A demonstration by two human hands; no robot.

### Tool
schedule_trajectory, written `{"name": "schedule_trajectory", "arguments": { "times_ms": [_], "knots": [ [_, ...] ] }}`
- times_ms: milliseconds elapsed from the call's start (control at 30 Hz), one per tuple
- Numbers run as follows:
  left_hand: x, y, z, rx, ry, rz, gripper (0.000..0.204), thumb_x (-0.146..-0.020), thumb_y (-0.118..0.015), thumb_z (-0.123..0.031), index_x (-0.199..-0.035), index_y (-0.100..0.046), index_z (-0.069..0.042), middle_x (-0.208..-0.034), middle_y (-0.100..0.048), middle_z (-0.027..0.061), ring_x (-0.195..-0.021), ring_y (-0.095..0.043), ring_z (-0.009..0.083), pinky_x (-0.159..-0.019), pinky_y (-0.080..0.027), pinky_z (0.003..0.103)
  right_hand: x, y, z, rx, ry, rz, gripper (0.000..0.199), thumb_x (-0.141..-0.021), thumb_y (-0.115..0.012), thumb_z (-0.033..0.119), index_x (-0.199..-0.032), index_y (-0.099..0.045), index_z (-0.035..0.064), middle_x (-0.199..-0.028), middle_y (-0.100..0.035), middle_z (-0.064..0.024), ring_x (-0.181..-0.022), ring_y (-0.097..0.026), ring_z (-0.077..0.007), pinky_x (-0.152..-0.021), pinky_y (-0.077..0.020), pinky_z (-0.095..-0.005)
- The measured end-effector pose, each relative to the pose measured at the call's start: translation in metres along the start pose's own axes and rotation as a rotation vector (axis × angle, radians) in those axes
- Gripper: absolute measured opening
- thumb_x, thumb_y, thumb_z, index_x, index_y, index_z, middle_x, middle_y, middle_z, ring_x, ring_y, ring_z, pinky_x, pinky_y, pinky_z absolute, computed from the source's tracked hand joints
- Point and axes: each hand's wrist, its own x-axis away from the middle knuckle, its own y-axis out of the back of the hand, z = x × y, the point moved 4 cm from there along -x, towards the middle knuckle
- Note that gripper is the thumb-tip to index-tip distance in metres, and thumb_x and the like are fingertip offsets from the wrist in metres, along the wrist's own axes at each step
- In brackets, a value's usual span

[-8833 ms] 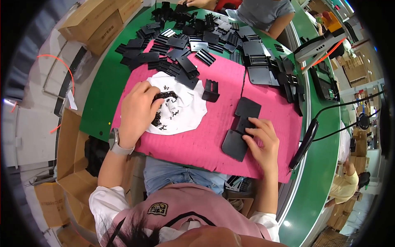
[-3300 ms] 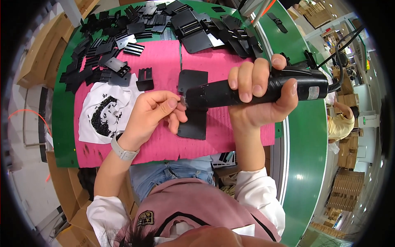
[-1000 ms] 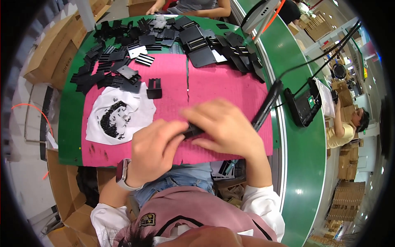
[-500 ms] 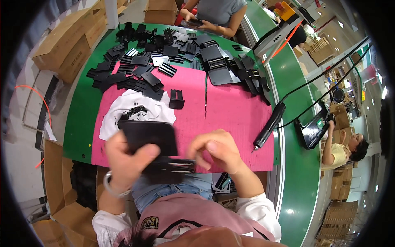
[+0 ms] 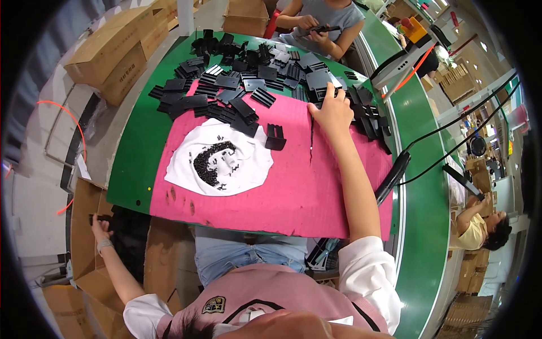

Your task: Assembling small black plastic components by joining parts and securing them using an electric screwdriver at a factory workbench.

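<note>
Presently, left hand [image 5: 101,230]: it is hanging over the open box [image 5: 87,204] beside the green table [image 5: 132,169]; a dark piece is showing at its fingers, but I cannot tell whether they are gripping it.
Right hand [image 5: 333,110]: it is lying among the black plates [image 5: 320,80], thumb and fingers standing apart; whether they are gripping one I cannot tell.
Plate heap: the black plates are lying along the table's far side, some overlapping the pink mat [image 5: 299,198].
White cloth [image 5: 255,169]: it is spreading over the mat, carrying small black screws [image 5: 204,165]; one black bracket [image 5: 275,137] is sitting just beside it.
Screwdriver [image 5: 393,178]: black and corded, it is resting toward the mat's right edge.
Writing: a carton [image 5: 125,70] is bearing dark printed characters; a crest [image 5: 214,305] is showing on the pink vest [image 5: 259,282].
Across the table: another person [image 5: 333,22] is holding a dark part [image 5: 323,29].
</note>
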Motion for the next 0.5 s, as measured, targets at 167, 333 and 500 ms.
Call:
{"name": "schedule_trajectory", "arguments": {
  "times_ms": [167, 333, 500],
  "knots": [
    [0.043, -0.039, -0.039, 0.309, -0.298, 0.099, 0.022, -0.082, -0.064, -0.036, -0.092, -0.062, -0.017, -0.082, -0.062, -0.0011, -0.078, -0.057, 0.0111, -0.070, -0.039, 0.039, -0.006, 0.003, -0.007, -0.022, -0.001, -0.025, 0.074, -0.060, -0.078, 0.041, -0.116, -0.046, 0.0040, -0.094, -0.062, -0.0143, -0.084, -0.064, -0.0312, -0.065, -0.0541, -0.0409],
    [0.277, -0.099, -0.146, 0.420, -0.910, 0.198, 0.021, -0.089, -0.057, -0.014, -0.104, -0.058, 0.001, -0.095, -0.061, 0.0051, -0.087, -0.059, 0.0127, -0.076, -0.045, 0.022, 0.015, 0.044, -0.002, -0.445, -0.090, -0.103, 0.066, -0.061, -0.073, 0.035, -0.110, -0.045, 0.0011, -0.089, -0.065, -0.0173, -0.078, -0.065, -0.0349, -0.066, -0.0523, -0.0399],
    [0.528, -0.229, -0.121, -0.003, -0.953, 1.204, 0.045, -0.097, -0.044, -0.026, -0.130, -0.037, 0.003, -0.113, -0.055, 0.0149, -0.102, -0.059, 0.0226, -0.083, -0.049, 0.031, 0.080, 0.111, 0.053, -0.942, 0.332, -0.121, 0.058, -0.060, -0.075, 0.025, -0.108, -0.050, 0.0030, -0.093, -0.061, -0.0158, -0.082, -0.063, -0.0314, -0.071, -0.0519, -0.0374]
  ]
}}
